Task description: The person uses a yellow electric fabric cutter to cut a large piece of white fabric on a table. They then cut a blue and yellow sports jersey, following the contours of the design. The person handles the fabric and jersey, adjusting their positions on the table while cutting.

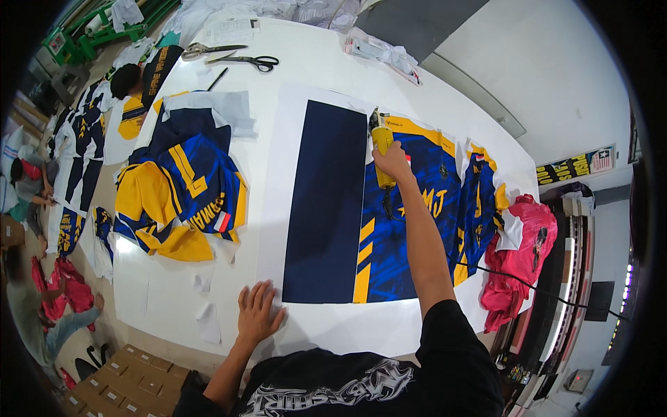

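Note:
My right hand (390, 158) grips a yellow electric handheld cutter (382, 137), with a dark cord, at the upper edge of a blue jersey panel with yellow trim (406, 254). Directly left of it a plain navy fabric rectangle (326, 208) lies on white paper (274, 229). My left hand (258, 314) rests with fingers spread on the white tabletop (167, 299), just left of the navy piece's lower corner. A narrower printed piece (476, 208) lies to the right.
Blue-yellow jerseys (177, 198) pile at left; two scissors (257, 62) lie above. Pink garments (521, 243) sit at the right edge. Other people (28, 184) are on the floor at left among fabric pieces. Cardboard boxes (125, 382) stand at lower left.

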The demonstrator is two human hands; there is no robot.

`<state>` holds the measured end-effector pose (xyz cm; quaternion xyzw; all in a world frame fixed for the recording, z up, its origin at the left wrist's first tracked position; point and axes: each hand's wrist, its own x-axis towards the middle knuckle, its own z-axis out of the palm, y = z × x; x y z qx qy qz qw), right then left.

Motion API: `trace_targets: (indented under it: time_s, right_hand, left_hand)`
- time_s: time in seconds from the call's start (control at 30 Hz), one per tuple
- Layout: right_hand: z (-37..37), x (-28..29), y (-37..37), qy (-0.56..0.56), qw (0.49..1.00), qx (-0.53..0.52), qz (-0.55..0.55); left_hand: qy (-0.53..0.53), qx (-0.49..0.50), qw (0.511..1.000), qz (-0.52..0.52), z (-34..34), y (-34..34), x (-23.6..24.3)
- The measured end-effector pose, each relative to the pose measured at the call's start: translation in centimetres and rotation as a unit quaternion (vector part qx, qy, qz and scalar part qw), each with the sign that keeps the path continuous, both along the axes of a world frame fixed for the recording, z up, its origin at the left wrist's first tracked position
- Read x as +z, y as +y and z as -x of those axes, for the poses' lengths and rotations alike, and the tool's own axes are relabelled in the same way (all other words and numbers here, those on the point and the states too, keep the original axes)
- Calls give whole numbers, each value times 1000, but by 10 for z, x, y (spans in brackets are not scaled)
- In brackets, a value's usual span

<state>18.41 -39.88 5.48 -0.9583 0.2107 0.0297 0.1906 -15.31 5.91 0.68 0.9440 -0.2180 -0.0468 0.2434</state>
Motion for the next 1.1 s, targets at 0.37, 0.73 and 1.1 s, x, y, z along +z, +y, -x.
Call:
trace_targets:
  time_s: [0.37,0.73,1.1]
  right_hand:
    - [-91,-7,-37,-42,999,25,9]
    - [3,-54,-65,-259,955,-64,-129]
    - [248,32,-104,-232,861,-119,-437]
  left_hand:
    - [1,-2,1000,-7,1,1,-2]
    - [27,139,980,-143,74,69,42]
    - [84,209,970,-89,-11,-91,29]
